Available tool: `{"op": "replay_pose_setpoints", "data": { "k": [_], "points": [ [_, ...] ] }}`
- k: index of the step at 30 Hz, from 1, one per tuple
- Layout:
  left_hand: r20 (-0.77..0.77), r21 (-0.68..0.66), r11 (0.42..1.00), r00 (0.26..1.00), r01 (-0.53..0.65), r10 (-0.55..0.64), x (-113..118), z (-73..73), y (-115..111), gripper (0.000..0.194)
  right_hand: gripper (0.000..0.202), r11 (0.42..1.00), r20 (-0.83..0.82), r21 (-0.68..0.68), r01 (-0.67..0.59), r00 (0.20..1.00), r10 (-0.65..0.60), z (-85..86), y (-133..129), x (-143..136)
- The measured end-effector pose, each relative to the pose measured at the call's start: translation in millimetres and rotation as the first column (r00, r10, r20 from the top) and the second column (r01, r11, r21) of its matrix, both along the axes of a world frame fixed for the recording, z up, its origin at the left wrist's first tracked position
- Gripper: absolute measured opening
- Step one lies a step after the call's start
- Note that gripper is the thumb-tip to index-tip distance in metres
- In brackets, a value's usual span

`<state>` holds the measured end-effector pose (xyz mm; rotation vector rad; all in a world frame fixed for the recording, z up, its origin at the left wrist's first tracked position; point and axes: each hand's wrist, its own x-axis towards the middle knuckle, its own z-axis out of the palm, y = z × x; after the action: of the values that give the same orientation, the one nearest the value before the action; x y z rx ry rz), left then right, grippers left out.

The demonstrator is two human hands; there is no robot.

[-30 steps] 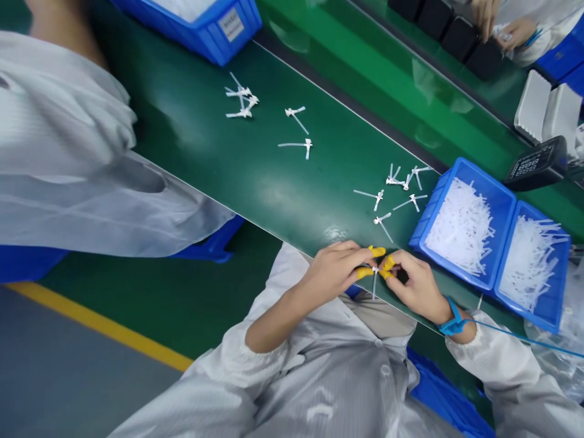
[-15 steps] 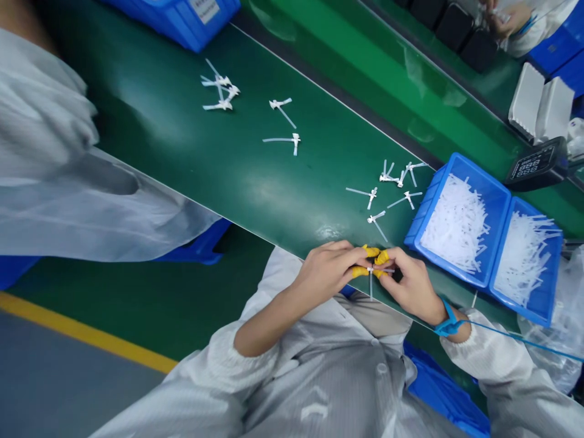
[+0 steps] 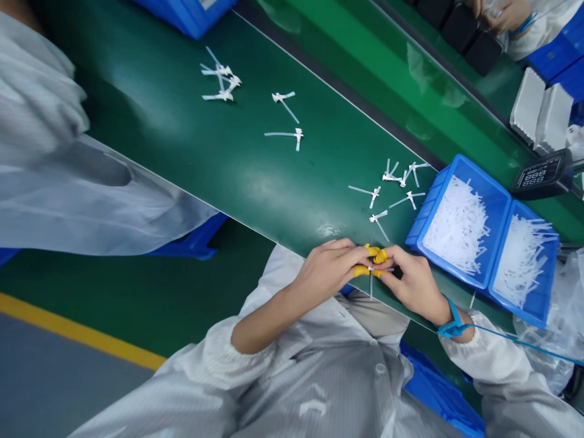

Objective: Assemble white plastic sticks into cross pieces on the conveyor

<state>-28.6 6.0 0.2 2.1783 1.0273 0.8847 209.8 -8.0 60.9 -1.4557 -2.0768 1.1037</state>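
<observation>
Inspector A: Where is the piece in your charge?

Inspector B: You have the white branched fitting (image 3: 371, 268) between your fingertips at the near edge of the green counter (image 3: 246, 182). One translucent tube extends from it toward your body; another runs to the right, between your right fingertips. You cannot be shown whether it touches the surface.

Inspector A: State of your hands?

Inspector B: Both are pinching. Your left hand (image 3: 325, 271) grips the fitting from the left, your right hand (image 3: 413, 286) from the right, nearly meeting. You wear yellow finger cots (image 3: 361, 271) on both, and a blue wrist strap (image 3: 453, 323) on the right wrist.

Inspector A: Adjacent items?

Inspector B: Just beyond your fingers lie several loose fittings (image 3: 375, 194). To your right stand a larger blue bin (image 3: 425, 210) and a smaller blue bin (image 3: 539, 304), side by side, both holding cut tubing.

Inspector A: Farther off?

Inspector B: Up to your left, more fittings (image 3: 224, 95) lie near another person's sleeve (image 3: 31, 91). Beyond your bins is a black display unit (image 3: 542, 174).
</observation>
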Motion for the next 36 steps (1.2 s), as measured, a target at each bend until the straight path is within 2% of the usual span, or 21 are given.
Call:
{"op": "replay_pose_setpoints", "data": {
  "k": [5,9,12,16,20,26,31,34,36],
  "points": [
    [0.006,-0.092,0.996,1.0,0.015,-0.014,0.3,1.9,0.7,0.011,0.022,0.994,0.112,0.049,-0.101,0.989,0.095,5.2,4.2,-3.2],
    [0.006,-0.114,0.993,1.0,0.031,-0.03,-0.1,-0.5,2.3,0.021,0.014,0.96,0.347,0.144,-0.24,0.921,0.178,6.8,3.2,-8.1],
    [-0.027,-0.13,0.991,0.999,0.033,-0.037,-1.2,-1.1,4.3,0.028,0.01,0.931,0.429,0.192,-0.31,0.88,0.204,9.1,1.1,-10.2],
    [-0.038,-0.154,0.987,0.998,0.044,-0.05,-2.0,1.5,6.9,0.041,0.024,0.925,0.348,0.202,-0.323,0.906,0.24,16.2,-0.3,-9.3],
    [-0.025,-0.173,0.984,0.998,0.05,-0.055,-0.6,3.1,8.1,0.047,0.038,0.938,0.305,0.223,-0.266,0.933,0.192,17.2,-2.6,-8.9],
    [-0.027,-0.165,0.986,0.999,0.038,-0.043,0.9,2.4,8.5,0.045,0.029,0.929,0.376,0.279,-0.245,0.918,0.129,5.4,-7.7,-14.1],
    [-0.025,-0.164,0.986,0.999,0.041,-0.046,1.2,-0.7,8.8,0.049,0.018,0.928,0.436,0.273,-0.251,0.893,0.114,2.4,-6.4,-15.0],
    [-0.034,-0.17,0.985,0.999,0.017,-0.024,0.7,-2.5,9.4,0.048,0.017,0.93,0.408,0.259,-0.259,0.902,0.138,-0.3,-3.9,-13.1],
    [-0.038,-0.173,0.985,0.999,0.012,-0.018,0.2,-2.9,10.1,0.046,0.019,0.934,0.334,0.268,-0.236,0.932,0.14,-5.0,-2.9,-11.2]
  ]
}}
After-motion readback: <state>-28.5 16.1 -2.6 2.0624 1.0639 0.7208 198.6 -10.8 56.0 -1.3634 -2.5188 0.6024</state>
